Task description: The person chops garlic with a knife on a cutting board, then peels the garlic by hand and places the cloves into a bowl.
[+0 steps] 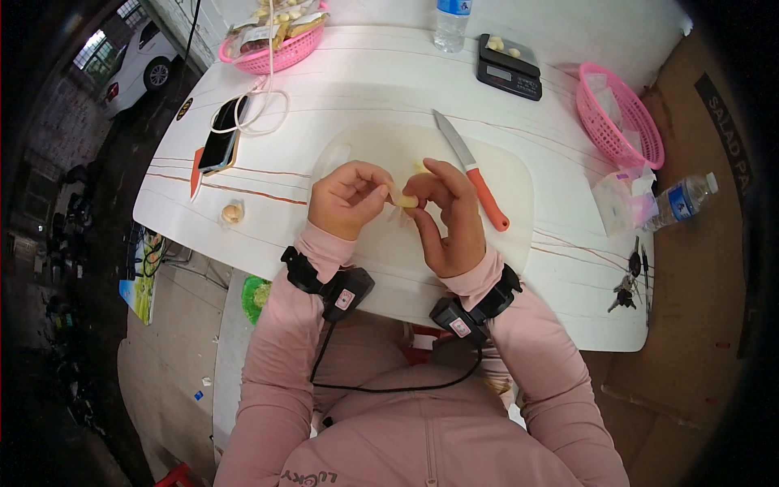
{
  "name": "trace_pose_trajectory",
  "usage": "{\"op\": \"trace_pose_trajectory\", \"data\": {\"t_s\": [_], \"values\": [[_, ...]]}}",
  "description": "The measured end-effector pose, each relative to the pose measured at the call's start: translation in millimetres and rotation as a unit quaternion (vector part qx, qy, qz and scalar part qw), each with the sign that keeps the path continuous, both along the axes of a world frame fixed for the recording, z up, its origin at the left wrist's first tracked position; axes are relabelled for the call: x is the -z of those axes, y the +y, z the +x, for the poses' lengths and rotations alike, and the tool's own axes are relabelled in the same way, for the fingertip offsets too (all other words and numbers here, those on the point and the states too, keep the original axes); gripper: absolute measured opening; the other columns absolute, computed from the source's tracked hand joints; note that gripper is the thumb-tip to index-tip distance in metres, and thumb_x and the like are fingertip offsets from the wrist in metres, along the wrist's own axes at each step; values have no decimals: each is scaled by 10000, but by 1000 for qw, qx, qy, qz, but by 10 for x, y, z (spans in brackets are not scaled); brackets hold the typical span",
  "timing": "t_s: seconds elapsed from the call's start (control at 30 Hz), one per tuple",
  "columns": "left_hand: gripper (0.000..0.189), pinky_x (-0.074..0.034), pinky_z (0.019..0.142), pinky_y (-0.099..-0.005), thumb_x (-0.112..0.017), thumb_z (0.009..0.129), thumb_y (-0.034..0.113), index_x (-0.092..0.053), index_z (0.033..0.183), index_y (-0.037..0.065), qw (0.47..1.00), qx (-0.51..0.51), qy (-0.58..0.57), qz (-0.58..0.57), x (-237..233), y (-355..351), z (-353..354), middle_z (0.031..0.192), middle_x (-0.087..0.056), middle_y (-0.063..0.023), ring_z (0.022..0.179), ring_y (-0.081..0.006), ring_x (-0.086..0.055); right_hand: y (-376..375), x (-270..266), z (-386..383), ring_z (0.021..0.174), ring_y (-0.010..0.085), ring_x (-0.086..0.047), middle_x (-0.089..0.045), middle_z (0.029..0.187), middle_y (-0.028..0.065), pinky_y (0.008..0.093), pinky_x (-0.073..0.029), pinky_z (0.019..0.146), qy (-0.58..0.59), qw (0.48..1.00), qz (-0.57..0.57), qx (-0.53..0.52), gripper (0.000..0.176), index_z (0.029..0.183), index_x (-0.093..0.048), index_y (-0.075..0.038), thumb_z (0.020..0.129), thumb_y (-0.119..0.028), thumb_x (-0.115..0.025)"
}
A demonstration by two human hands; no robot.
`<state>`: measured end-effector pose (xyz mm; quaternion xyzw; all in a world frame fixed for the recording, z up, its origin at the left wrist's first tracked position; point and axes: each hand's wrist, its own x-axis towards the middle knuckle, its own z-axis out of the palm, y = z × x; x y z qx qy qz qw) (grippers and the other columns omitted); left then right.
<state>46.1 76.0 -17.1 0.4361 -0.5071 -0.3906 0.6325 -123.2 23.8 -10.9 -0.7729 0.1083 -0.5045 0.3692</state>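
Observation:
Over the white cutting board (369,146), my two hands meet at a small pale garlic clove (406,201) with thin papery skin hanging below it. My left hand (345,199) is closed, its thumb and forefinger pinching the clove's left end. From the other side, my right hand (453,215) pinches the clove between thumb and fingertips; one finger is raised. A knife (487,197) with an orange handle lies on the board just right of my right hand, blade pointing away. Small pale bits on the board show behind my fingers.
At the back are a pink basket (284,60) of packets, a water bottle (451,31) and a black scale (510,79) bearing cloves. Rightward are another pink basket (643,122), a tissue pack (623,199), a lying bottle (686,203) and keys (624,292). A phone (221,144) lies left.

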Motion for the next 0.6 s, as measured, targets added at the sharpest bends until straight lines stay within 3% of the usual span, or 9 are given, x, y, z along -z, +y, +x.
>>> {"op": "trace_pose_trajectory", "data": {"t_s": [0.23, 0.43, 0.6], "values": [[110, -503, 790, -257, -569, 894, -44, -593, 1001, -38, 999, -27, 17, -12, -8, -6, -6, 948, -630, -77, 854, -134, -617, 3, 17, 38, 893, 245, -584, -557, 1051, 155, 308, -475, 818, -16, 1000, 10, 25, 619, 1383, -336, -21, 823, 175, -510], [104, -523, 783, -275, -566, 899, -24, -597, 996, -45, 999, -31, -3, 5, -34, 5, -1, 947, -645, -92, 837, -153, -638, -51, -70, -7, 911, 307, -553, -494, 1084, 192, 314, -480, 787, 21, 996, -56, 68, 508, 1285, -468, -17, 812, 169, -476], [135, -506, 840, -278, -526, 926, 13, -596, 1031, -32, 999, -4, -32, -43, -56, -21, 29, 941, -662, -98, 906, -165, -646, -81, 41, -7, 965, 312, -530, -480, 1116, 190, 321, -472, 808, 27, 998, 2, 58, 461, 1262, -496, -39, 829, 122, -510]]}}
